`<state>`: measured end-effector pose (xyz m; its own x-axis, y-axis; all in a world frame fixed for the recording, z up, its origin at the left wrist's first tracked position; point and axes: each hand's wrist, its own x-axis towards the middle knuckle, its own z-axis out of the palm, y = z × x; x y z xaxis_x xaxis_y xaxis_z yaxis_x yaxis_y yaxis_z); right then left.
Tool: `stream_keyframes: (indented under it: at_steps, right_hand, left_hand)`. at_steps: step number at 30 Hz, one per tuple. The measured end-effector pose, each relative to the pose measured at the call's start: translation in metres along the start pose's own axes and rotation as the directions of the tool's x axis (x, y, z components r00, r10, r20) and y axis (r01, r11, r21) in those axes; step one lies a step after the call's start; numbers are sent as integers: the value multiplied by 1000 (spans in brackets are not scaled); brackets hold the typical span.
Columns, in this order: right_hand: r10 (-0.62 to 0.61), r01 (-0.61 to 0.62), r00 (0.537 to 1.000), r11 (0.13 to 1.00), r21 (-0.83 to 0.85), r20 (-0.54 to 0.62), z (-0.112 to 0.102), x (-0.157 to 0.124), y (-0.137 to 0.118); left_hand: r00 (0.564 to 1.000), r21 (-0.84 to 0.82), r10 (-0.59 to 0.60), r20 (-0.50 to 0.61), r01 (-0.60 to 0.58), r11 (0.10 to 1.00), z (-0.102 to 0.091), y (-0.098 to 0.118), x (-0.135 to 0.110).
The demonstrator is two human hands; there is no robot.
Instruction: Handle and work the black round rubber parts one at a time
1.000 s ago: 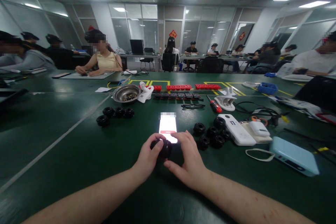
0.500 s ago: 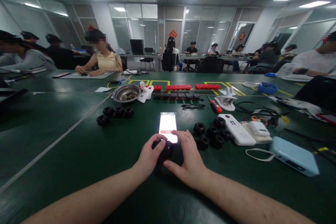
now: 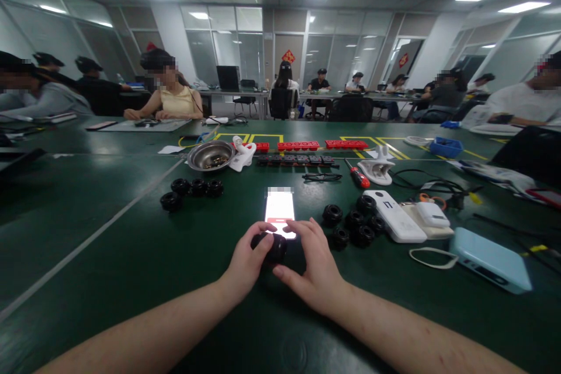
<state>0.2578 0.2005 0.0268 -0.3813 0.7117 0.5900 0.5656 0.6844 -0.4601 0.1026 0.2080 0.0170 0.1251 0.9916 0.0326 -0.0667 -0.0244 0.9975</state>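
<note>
My left hand (image 3: 249, 255) is closed around a black wheel-like part (image 3: 277, 250), its thumb and fingers pressed to the sides. My right hand (image 3: 316, 260) is open, thumb and fingers spread beside that part, with a gap between them. Just beyond both hands lies a phone (image 3: 280, 201) with a bright white screen, and the right index fingertip is over its lower edge; I cannot tell if it touches. Several similar black wheels (image 3: 354, 219) sit to the right, and several more black wheels (image 3: 198, 187) to the left.
A metal bowl (image 3: 211, 156) of small pieces stands beyond the left wheels. Red strips (image 3: 298, 145), a black strip of parts (image 3: 296, 160) and a screwdriver (image 3: 359, 177) lie farther back. A white power bank (image 3: 395, 216) and a light-blue box (image 3: 491, 259) are right. A co-worker (image 3: 175, 93) sits across.
The black part in my left hand has tilted and shifted slightly left. My right hand has barely moved. Across the table, the co-worker's hands have moved apart.
</note>
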Motion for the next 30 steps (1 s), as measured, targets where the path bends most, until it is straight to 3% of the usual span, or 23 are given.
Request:
stream_keyframes:
  at_steps: [3,8,11,15,18,21,26,30]
  right_hand:
    - [-8,8,1000,1000,-13,1,1,1,1]
    - [-140,143,989,989,-47,55,2,-1,-2]
    - [-65,66,997,998,-22,50,1,-1,-2]
    - [19,-19,999,1000,10,32,0,0,1]
    - [-71,72,996,997,-32,47,1,-1,0]
    - [-146,153,986,983,-100,77,2,-3,-2]
    - [-18,21,999,998,-53,42,2,-2,-1]
    - [32,-31,999,999,-27,30,2,1,1]
  left_hand:
    - [999,40,41,-1,-41,998,-1,1,0]
    - [993,-62,-101,58,105,993,2,1,4]
    - [996,-5,-89,3,89,996,2,2,4]
    - [1000,81,13,-19,-12,997,1,3,1]
    - [999,49,33,23,-34,998,0,1,2]
    - [996,-53,-71,45,73,996,1,-1,4]
    - [992,-112,-128,-22,124,986,3,1,3]
    - [999,-64,-40,-25,39,997,1,1,1]
